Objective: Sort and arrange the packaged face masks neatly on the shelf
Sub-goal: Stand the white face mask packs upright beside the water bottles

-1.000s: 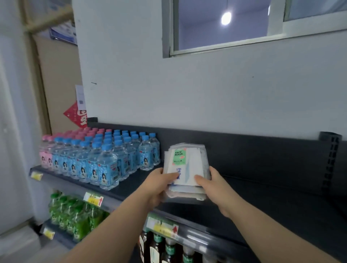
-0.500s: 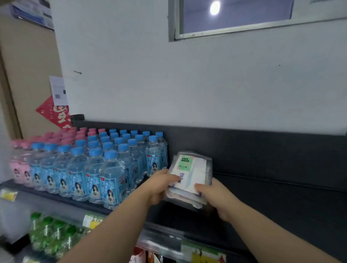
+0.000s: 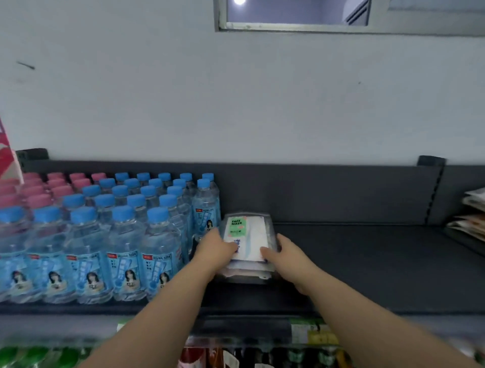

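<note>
Left hand (image 3: 217, 248), right hand (image 3: 286, 254) fingers clasp mask stack (image 3: 252, 231), bottles (image 3: 126, 236) beside, shelf (image 3: 367, 257) stretching right

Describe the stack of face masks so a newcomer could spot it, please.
Find the dark shelf below the window. Beside the blue-capped bottles, the left hand and right hand hold a stack of packets. Its green FACE MASK label sets it apart.

Dim, bluish, even light; a round white lamp (image 3: 239, 1) glows through the grey-framed window (image 3: 296, 26) at top centre. The dark grey metal shelf (image 3: 367, 262) holds soft, faint shadows. The lower edge smears with motion blur, and straight lines bow near the corners
</note>
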